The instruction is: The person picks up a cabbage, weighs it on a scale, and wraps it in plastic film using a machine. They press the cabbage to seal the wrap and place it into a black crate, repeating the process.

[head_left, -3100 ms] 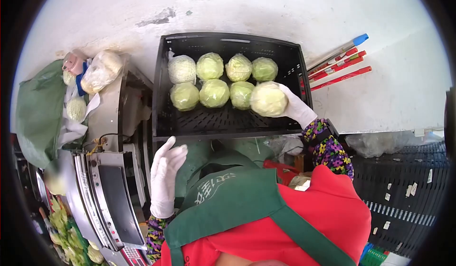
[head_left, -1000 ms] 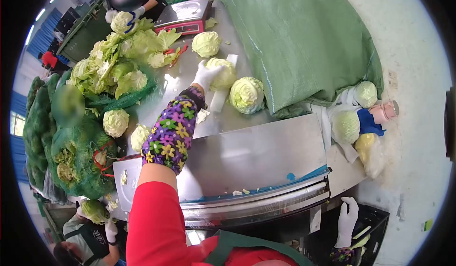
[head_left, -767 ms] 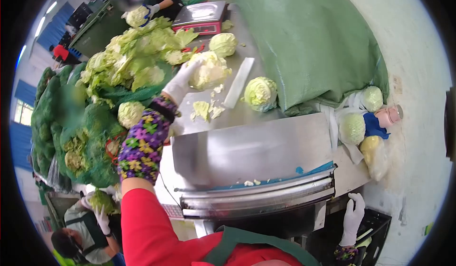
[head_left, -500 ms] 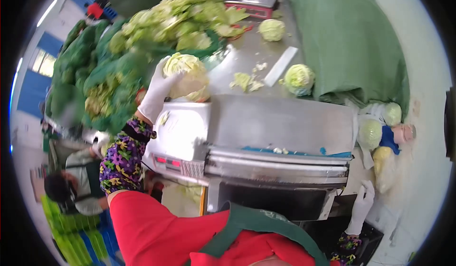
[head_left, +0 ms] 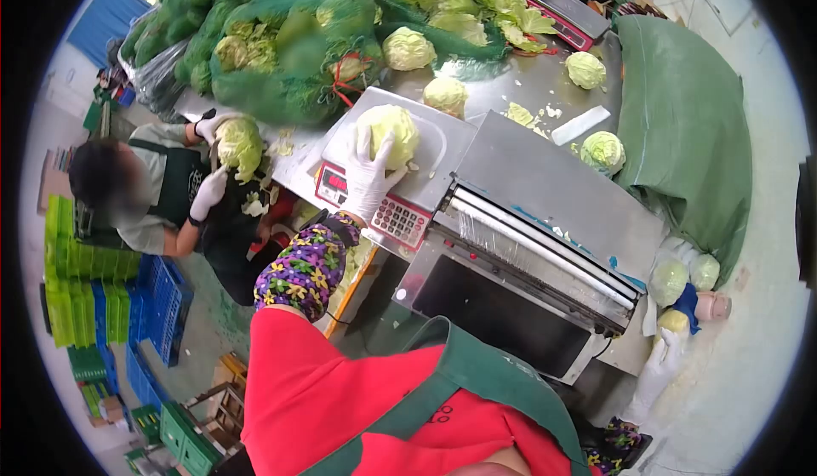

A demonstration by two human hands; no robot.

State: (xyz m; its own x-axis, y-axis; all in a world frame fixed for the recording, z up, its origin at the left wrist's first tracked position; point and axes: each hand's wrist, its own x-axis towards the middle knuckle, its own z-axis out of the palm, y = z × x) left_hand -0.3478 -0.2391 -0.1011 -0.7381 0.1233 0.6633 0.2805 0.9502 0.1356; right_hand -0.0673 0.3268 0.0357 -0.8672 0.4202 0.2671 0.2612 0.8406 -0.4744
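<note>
My white-gloved left hand (head_left: 370, 178) has its fingers spread round the near side of a pale cabbage (head_left: 393, 131). That cabbage sits on the metal pan of a weighing scale (head_left: 345, 140), whose red display and keypad face me. Behind the pan lie two more cabbages (head_left: 444, 95). Far to the right, my gloved right hand (head_left: 662, 361) reaches out with its fingers extended, the tips right at a yellowish wrapped cabbage (head_left: 674, 321). Beside the scale stands a film-wrapping machine (head_left: 536, 221) with a roller and a dark plate.
Green net sacks of cabbages (head_left: 289, 59) and loose leaves (head_left: 459, 4) cover the back. A green cloth (head_left: 681, 127) drapes the right side. Wrapped cabbages (head_left: 668, 280) lie beyond the machine. At left, a co-worker (head_left: 145, 187) handles a cabbage near stacked crates (head_left: 85, 263).
The view has turned. My left hand and its cabbage have come down from behind the scale onto its pan. My right hand has moved up to the yellowish wrapped cabbage.
</note>
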